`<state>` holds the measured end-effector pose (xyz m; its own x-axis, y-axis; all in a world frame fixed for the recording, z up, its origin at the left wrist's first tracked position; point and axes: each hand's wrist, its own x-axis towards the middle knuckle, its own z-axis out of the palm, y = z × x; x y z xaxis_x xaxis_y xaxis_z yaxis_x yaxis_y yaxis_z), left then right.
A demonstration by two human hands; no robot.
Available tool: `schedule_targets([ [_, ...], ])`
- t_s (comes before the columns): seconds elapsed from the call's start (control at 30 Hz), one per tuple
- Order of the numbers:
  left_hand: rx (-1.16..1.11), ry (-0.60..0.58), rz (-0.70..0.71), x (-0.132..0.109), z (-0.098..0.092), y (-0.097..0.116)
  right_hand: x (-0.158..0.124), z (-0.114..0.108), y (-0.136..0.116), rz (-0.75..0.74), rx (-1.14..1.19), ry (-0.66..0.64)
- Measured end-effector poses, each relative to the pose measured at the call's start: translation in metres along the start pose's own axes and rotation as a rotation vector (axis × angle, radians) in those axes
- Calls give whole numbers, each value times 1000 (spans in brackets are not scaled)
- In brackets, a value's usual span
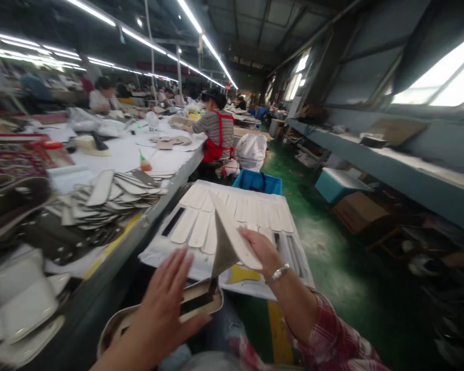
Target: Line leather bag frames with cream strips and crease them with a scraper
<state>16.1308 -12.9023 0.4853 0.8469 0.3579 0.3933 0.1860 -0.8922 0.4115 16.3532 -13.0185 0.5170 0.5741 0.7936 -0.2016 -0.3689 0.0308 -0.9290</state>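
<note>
My right hand [263,251] grips a long white flap piece [235,236] by its right edge, holding it tilted above the board. A grey-brown surface [225,252] shows on its left side; whether that is its underside or a second layer I cannot tell. My left hand [169,296] is open, fingers stretched out, with nothing in it. Beneath it, near my lap, is a pale-rimmed object [215,301] with a dark inside, partly hidden by the hand. Rows of similar white pieces [199,229] lie on the white-covered board [154,255] in front of me.
On the left, a long worktable [185,159] carries a heap of pale pieces [100,190], dark curved parts [19,201] and a small glue bottle [144,162]. A person in a red apron [218,139] sits ahead. A blue crate [258,181] stands behind the board.
</note>
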Motion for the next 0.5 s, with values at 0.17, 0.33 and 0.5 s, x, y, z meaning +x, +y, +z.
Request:
schedule_targets([
  [0.17, -472, 59, -132, 31, -24, -6, -24, 89, 1, 184, 72, -486],
  [0.33, -1114, -102, -680, 8, -70, -40, -21, 74, -20, -217, -463, -455],
  [0.5, -1246, -39, -743, -15, -78, -57, -5, 75, -9, -829, -1229, -403],
])
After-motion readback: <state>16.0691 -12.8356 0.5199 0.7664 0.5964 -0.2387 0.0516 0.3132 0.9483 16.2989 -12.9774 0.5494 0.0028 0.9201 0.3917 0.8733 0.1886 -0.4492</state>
